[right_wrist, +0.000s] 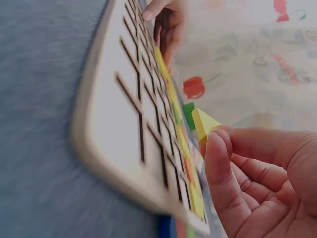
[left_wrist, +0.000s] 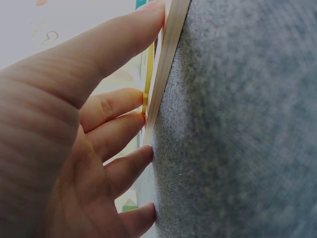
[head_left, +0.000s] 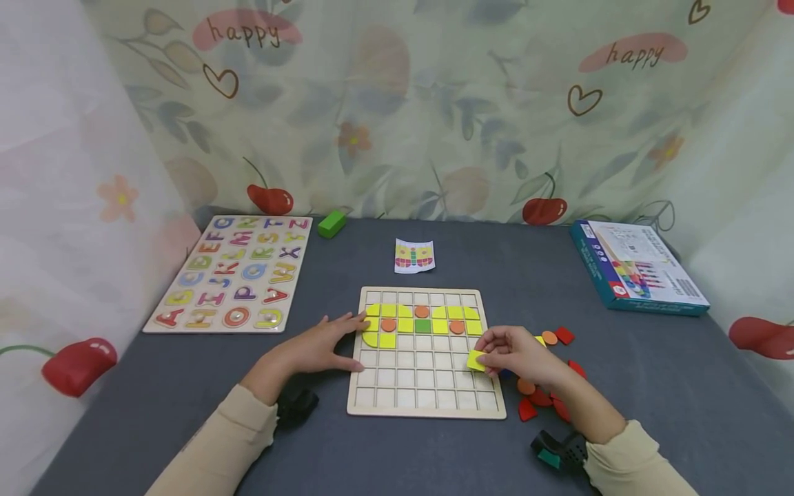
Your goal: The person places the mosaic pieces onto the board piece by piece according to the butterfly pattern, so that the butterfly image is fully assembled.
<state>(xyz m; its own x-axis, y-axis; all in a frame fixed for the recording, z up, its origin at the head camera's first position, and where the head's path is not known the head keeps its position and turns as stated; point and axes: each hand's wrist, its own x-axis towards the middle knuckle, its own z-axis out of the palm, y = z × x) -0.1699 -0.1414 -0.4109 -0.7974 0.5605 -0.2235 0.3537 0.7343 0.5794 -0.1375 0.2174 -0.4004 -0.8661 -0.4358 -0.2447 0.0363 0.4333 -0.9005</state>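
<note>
Between thumb and fingers, my right hand (head_left: 517,355) pinches a yellow tile (head_left: 475,360) over the right side of a wooden grid board (head_left: 428,413). In the right wrist view the yellow tile (right_wrist: 202,124) stands up from the fingertips. My left hand (head_left: 307,350) rests at the board's left edge with fingers spread, its fingertips along the rim. Yellow tiles (head_left: 387,340) fill much of the upper rows, some with rounded corners. Orange round tiles (head_left: 422,311) and a green square tile (head_left: 422,326) lie among them. The lower rows show bare squares.
Loose red tiles (head_left: 527,410) and orange rounds (head_left: 549,337) lie right of the board, partly hidden by my right arm. Behind the board is a butterfly pattern card (head_left: 414,256). An alphabet board (head_left: 229,275), a green block (head_left: 331,224) and a box (head_left: 642,265) stand around.
</note>
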